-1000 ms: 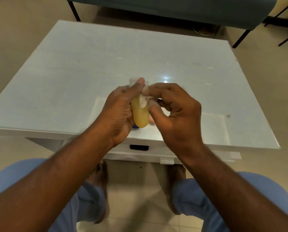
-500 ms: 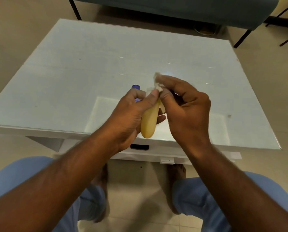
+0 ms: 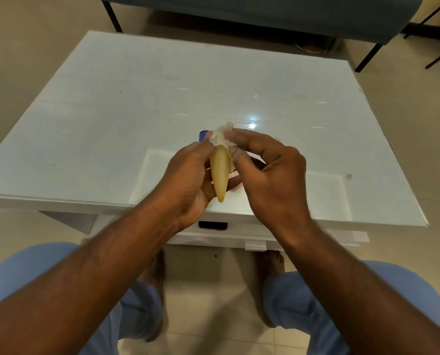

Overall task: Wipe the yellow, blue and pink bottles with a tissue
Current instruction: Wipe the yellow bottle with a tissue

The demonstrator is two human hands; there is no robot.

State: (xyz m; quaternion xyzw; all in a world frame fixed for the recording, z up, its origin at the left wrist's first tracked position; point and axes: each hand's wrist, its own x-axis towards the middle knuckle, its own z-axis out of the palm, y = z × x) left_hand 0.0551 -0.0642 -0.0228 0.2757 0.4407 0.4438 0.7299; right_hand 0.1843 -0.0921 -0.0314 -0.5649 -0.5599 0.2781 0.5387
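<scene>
The small, translucent yellow plastic bottle [image 3: 220, 172] is held up in the air above the near edge of the desk, its rounded base pointing down toward the person and its top end tilted away. That top end is wrapped in a crumpled white tissue [image 3: 222, 135], so the cap cannot be seen. The left hand [image 3: 188, 180] grips the bottle along its left side, fingers curled behind it and thumb reaching up to the tissue. The right hand [image 3: 270, 172] pinches the tissue against the bottle's top between thumb and forefinger, the other fingers loosely curled beneath.

Just behind the left hand's fingertips, a blue bottle [image 3: 203, 135] shows only as a small blue-violet end, the rest hidden. Beneath the 2 hands, a sliver of pink [image 3: 233, 175] lies on the desk surface; it may be the pink bottle, though too little is visible to be sure.

The white glossy desk [image 3: 137, 111] carries a bright light reflection near the tissue, and a drawer with a dark handle [image 3: 213, 224] sits below its front edge. Beyond the far edge stands a dark teal bench on black legs [image 3: 265, 14]. The person's blue-trousered knees [image 3: 34, 272] and bare feet rest on the tiled beige floor [image 3: 21, 47].
</scene>
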